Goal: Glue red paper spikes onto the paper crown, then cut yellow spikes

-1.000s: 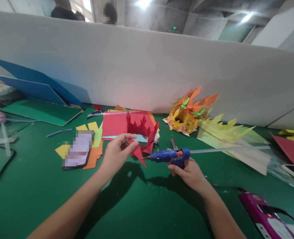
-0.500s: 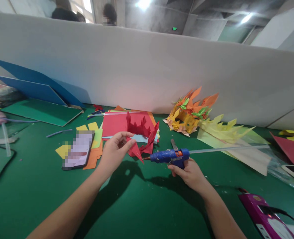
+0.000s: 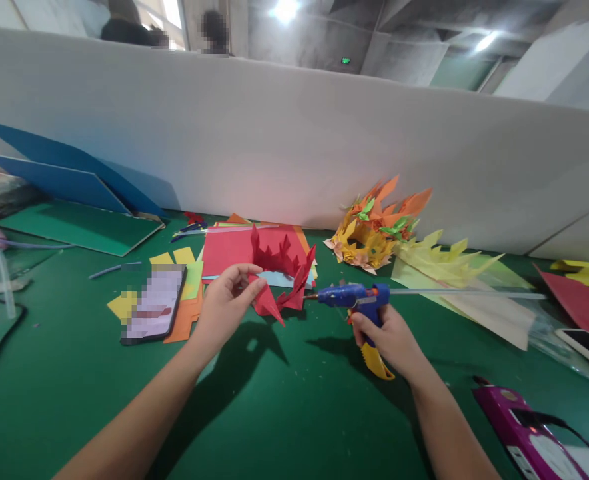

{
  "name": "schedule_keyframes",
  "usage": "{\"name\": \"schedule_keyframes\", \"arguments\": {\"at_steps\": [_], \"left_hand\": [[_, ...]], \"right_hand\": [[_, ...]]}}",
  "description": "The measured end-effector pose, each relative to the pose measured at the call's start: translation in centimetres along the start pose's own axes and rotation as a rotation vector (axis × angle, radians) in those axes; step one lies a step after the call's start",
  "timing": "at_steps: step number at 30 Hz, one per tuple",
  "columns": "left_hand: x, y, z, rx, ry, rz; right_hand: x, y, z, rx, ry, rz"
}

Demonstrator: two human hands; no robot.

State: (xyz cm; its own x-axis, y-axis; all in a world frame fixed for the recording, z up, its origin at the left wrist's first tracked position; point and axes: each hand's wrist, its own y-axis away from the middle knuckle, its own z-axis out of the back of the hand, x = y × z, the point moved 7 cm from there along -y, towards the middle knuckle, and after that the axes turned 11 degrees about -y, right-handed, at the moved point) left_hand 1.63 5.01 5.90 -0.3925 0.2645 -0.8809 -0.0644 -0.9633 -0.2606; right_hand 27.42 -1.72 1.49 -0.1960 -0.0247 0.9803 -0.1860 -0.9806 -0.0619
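Observation:
My left hand (image 3: 226, 303) pinches a pointed red paper piece (image 3: 267, 304) at the front of a spiky red paper crown (image 3: 282, 261) on the green table. My right hand (image 3: 388, 339) grips a blue glue gun (image 3: 355, 297) by its yellow-tipped handle, held upright. Its nozzle points left, a short way from the red paper. A clear glue stick (image 3: 467, 293) juts out of the back of the gun to the right.
A phone (image 3: 154, 311) lies on coloured paper sheets left of my hand. An orange and yellow paper crown (image 3: 374, 227) and yellow paper spikes (image 3: 454, 267) sit at the back right. A purple device (image 3: 529, 433) lies near right. Blue and green boards (image 3: 69, 193) lean at the left. A white partition (image 3: 294, 133) runs behind.
My right hand has turned the glue gun upright and lifted it, so the yellow handle end now shows. My left hand has kept its pinch on the red piece.

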Motion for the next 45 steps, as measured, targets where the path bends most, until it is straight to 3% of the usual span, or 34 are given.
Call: {"name": "schedule_keyframes", "arguments": {"at_steps": [4,8,11,15,20,25,33,39,41,42,45], "left_hand": [[-0.1,0.0,-0.1,0.005,0.022,0.018],[-0.3,0.1,-0.2,0.016,0.057,0.014],[-0.4,0.2,-0.4,0.022,0.067,0.004],[-0.3,0.3,-0.4,0.019,0.063,-0.008],[-0.3,0.3,-0.4,0.025,0.056,-0.01],[-0.2,0.3,-0.5,0.042,0.044,-0.011],[-0.1,0.6,-0.5,0.047,0.033,-0.037],[-0.1,0.3,-0.1,0.015,0.07,-0.046],[-0.3,0.3,0.0,0.01,0.076,-0.057],[-0.4,0.3,0.0,0.015,0.069,-0.065],[-0.9,0.4,-0.1,0.026,0.023,-0.116]], "right_hand": [[-0.5,-0.6,3.0,-0.237,-0.055,0.004],[-1.7,-0.9,5.9,-0.425,0.216,-0.049],[-2.3,-1.1,7.1,-0.44,0.387,-0.073],[-3.2,-1.4,7.4,-0.42,0.451,-0.098],[-4.2,-2.0,7.8,-0.51,0.404,-0.128],[-4.1,-3.2,8.2,-0.575,0.64,-0.181],[-3.0,-5.6,6.6,-0.491,0.797,-0.207],[-1.5,-5.8,5.7,-0.443,0.905,-0.208],[0.2,-5.4,5.1,-0.423,0.92,-0.148],[1.5,-5.2,4.3,-0.388,0.886,-0.047],[5.3,-4.1,0.5,-0.171,0.551,0.217]]}}
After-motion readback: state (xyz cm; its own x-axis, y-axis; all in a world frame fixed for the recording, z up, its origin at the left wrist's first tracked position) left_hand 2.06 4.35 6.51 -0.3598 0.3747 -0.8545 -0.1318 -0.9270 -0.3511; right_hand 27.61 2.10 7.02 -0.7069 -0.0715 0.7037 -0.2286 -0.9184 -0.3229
